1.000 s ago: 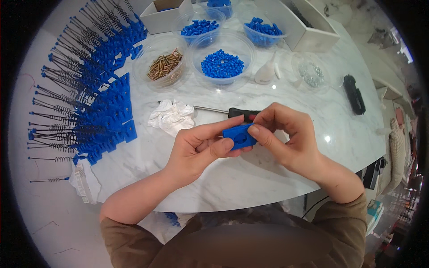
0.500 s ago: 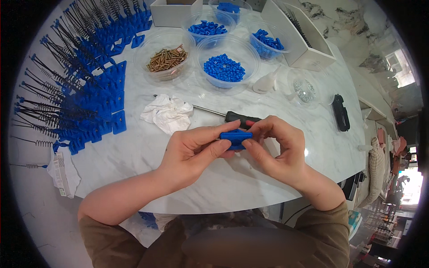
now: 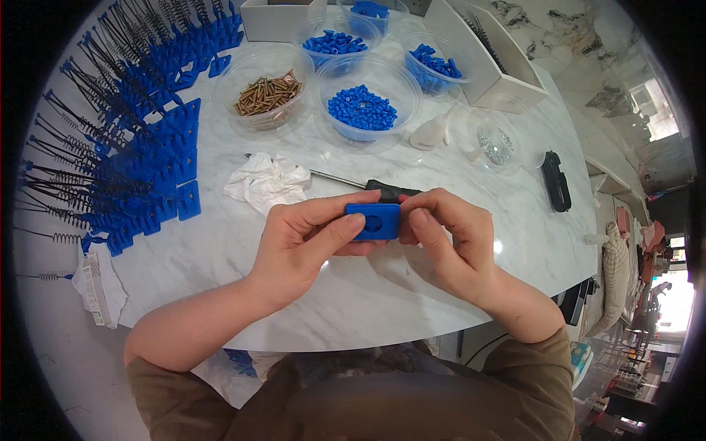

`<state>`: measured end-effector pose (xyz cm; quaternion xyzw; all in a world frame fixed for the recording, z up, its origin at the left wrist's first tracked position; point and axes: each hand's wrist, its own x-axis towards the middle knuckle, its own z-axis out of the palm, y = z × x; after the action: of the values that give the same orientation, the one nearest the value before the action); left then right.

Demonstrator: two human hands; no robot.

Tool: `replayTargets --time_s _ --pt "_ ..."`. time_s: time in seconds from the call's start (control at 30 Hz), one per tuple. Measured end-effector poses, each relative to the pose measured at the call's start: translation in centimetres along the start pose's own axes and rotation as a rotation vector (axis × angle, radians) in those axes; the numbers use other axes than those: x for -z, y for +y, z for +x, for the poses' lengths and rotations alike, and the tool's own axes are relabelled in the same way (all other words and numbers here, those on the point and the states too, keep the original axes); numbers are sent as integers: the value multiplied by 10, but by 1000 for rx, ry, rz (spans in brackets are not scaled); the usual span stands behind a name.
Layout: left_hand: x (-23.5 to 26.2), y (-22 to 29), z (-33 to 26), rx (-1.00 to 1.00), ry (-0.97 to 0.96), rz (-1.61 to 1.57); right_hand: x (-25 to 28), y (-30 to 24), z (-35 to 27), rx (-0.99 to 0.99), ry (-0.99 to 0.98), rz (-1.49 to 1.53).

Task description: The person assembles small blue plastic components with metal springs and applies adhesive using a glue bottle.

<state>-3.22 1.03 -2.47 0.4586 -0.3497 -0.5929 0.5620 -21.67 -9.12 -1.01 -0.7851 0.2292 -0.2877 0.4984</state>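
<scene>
White boxes [image 3: 283, 18] at table's back

A white marble table [image 3: 368, 309] carries clear tubs of brass screws [image 3: 266, 93] and blue beads [image 3: 362, 108], a crumpled white tissue [image 3: 266, 181] and a black-handled screwdriver [image 3: 368, 187]. Rows of blue spring brackets [image 3: 140, 147] cover its left side. A black clip [image 3: 555, 180] lies toward the right edge.

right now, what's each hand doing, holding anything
Left hand: closed on the left end of the blue plastic block.
Right hand: closed on the block's right end.
</scene>
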Motion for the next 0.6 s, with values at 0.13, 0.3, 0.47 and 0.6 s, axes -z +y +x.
replayTargets --time_s 0.13,0.3,0.47,0.6 --pt "-3 -2 -2 -28 3 1 -4 -3 4 89 4 -152" --pt "-4 -4 -5 -68 -15 57 -5 -4 4 123 -10 -183" --pt "-6 -10 -8 -151 -4 114 -1 0 4 184 -32 -176" --pt "-6 -9 -8 -194 -11 151 -3 0 3 161 -15 -149"
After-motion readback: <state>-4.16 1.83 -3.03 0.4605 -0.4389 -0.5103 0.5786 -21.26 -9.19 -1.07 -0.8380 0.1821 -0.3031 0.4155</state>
